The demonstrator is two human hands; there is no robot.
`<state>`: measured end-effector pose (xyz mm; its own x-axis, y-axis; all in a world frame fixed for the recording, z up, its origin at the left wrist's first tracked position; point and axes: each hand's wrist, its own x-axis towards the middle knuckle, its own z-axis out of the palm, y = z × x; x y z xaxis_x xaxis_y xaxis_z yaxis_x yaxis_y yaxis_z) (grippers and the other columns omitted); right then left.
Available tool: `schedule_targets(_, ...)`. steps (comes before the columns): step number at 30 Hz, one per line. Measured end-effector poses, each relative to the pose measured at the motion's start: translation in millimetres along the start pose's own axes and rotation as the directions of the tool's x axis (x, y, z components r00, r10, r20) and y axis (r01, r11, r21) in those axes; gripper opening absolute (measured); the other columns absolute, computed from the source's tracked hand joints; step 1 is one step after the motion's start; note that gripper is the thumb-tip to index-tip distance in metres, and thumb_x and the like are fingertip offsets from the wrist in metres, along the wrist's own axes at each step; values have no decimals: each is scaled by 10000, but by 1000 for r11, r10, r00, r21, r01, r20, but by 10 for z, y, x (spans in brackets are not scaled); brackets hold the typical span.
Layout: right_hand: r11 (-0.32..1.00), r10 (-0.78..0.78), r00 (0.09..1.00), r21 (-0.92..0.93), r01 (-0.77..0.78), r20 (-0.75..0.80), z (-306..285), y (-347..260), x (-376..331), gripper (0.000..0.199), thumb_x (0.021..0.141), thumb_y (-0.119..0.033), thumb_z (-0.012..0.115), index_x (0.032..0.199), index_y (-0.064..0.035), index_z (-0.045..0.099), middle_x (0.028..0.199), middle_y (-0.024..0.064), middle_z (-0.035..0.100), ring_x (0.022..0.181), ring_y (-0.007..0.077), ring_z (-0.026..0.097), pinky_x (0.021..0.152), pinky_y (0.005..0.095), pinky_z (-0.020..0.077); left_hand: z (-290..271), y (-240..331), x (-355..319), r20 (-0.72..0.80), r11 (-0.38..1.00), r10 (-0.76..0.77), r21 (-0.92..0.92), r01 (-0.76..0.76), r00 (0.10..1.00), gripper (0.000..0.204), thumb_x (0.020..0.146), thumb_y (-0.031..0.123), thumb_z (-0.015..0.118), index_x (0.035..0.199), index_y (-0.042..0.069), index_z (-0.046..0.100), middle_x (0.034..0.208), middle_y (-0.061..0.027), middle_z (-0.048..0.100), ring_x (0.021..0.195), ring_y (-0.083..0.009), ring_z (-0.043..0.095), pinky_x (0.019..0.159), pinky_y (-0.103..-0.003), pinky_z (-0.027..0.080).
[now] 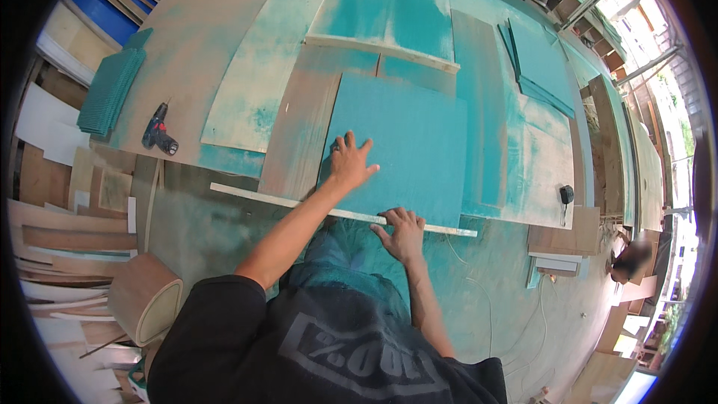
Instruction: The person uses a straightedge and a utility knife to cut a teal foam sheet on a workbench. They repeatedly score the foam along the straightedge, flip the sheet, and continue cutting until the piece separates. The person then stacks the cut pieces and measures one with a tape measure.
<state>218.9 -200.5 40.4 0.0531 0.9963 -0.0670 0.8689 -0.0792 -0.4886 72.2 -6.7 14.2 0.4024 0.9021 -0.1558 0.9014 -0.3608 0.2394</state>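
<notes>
A square teal-painted panel (407, 150) lies flat on the worktable in front of me. My left hand (351, 161) rests on the panel's left part with its fingers spread. Along the near edge runs a long, thin wooden strip (258, 194), which sticks out past the panel to the left. My right hand (402, 233) is closed over this strip near the panel's front edge, fingers on top and thumb on the near side. A second pale wooden strip (381, 53) lies beyond the panel's far edge.
On the left of the table (196, 68) are a cordless drill (159, 131) and a stack of teal boards (114, 90). More teal panels (540, 68) lie at the right, with a small black tape measure (566, 195) nearer. A curved wooden piece (146, 299) stands by my left.
</notes>
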Motion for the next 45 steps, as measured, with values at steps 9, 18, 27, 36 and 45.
schedule_targets(9,700,574,743,-265,-663,-344,-316,1556,156,575,927,-585,690,1134,-49,713,1123,161,701,1054,379,672,912,514,505,-74,-475,-24,-76,914,-302,-307,266,950,707,908,413,799,1267,-144,552,1264,-277,549,1194,-439,558,1003,-515,503)
schedule_targets(18,772,603,763,-69,-632,-233,-443,1319,297,645,947,-586,657,1249,-16,653,1192,170,668,1088,405,664,907,517,519,42,-436,-7,-238,925,-325,-279,256,915,651,890,432,813,1186,-106,595,1208,-259,566,1142,-420,577,948,-511,523)
schedule_targets(27,787,578,764,-52,-615,-286,-435,1349,315,615,953,-551,663,1226,-2,620,1196,178,651,1086,414,660,880,525,526,39,-437,41,-164,922,-335,-260,287,928,775,901,494,787,1302,-131,565,1191,-277,590,1126,-413,596,995,-490,497)
schedule_targets(36,808,557,768,-6,-589,-314,-453,1348,303,502,911,-479,692,1097,-20,608,1067,180,673,991,404,665,844,515,516,19,-412,-78,-161,932,-323,-226,284,933,734,902,444,798,1276,-136,547,1201,-285,579,1155,-426,574,998,-489,492)
schedule_targets(45,765,602,753,-78,-639,-266,-436,1340,329,540,872,-494,644,1121,-19,583,1060,206,672,972,422,677,832,551,524,-151,-311,-13,-48,920,-356,-193,341,933,671,925,404,780,1236,-142,544,1216,-279,559,1158,-416,575,994,-512,501)
